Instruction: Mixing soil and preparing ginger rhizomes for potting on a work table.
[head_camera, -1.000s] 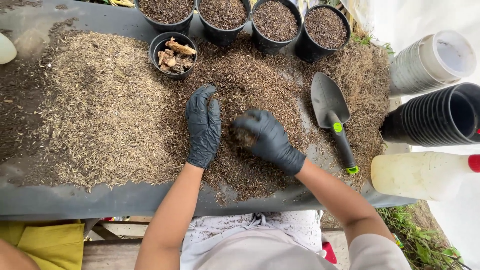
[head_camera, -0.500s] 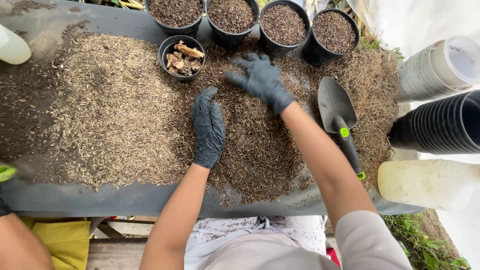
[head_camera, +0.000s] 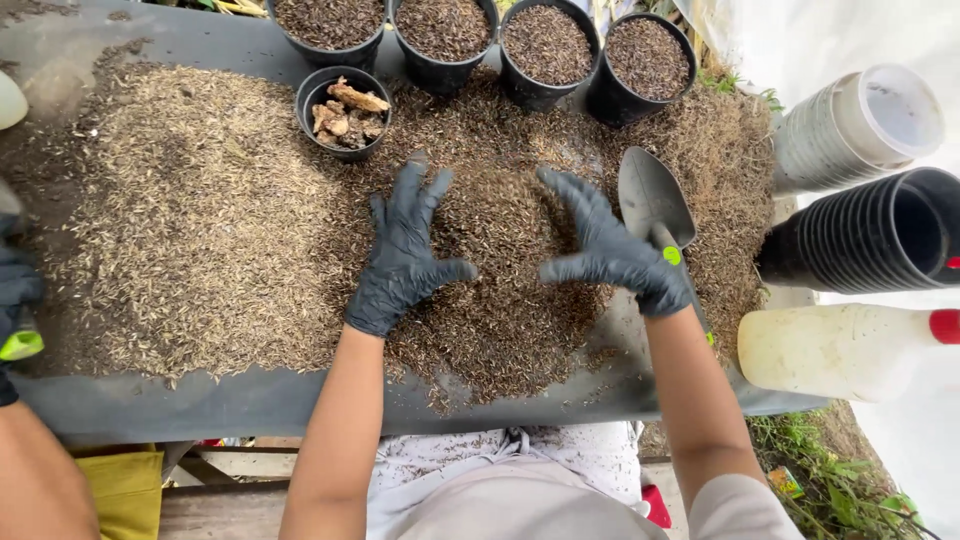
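Both my hands wear black gloves and rest flat on a heap of brown potting mix (head_camera: 500, 300) spread over a dark table sheet (head_camera: 250, 400). My left hand (head_camera: 405, 250) lies with fingers spread, thumb pointing right. My right hand (head_camera: 605, 245) faces it, fingers apart, thumb pointing left, with a mound of mix between them. Neither hand holds anything. A small black pot (head_camera: 345, 112) with pale bark chunks stands just beyond my left hand. A dark garden trowel (head_camera: 655, 205) lies beside my right hand.
Several black pots filled with mix (head_camera: 545, 45) line the far edge. Stacks of white pots (head_camera: 860, 125) and black pots (head_camera: 870, 235) lie at the right, with a white bottle (head_camera: 840, 350) below them. Another person's gloved hand (head_camera: 15, 300) is at the left edge.
My right hand came back from near the far pots to the heap beside the trowel. My left hand shifted forward and spread its fingers. Both now flank a mound of mix.
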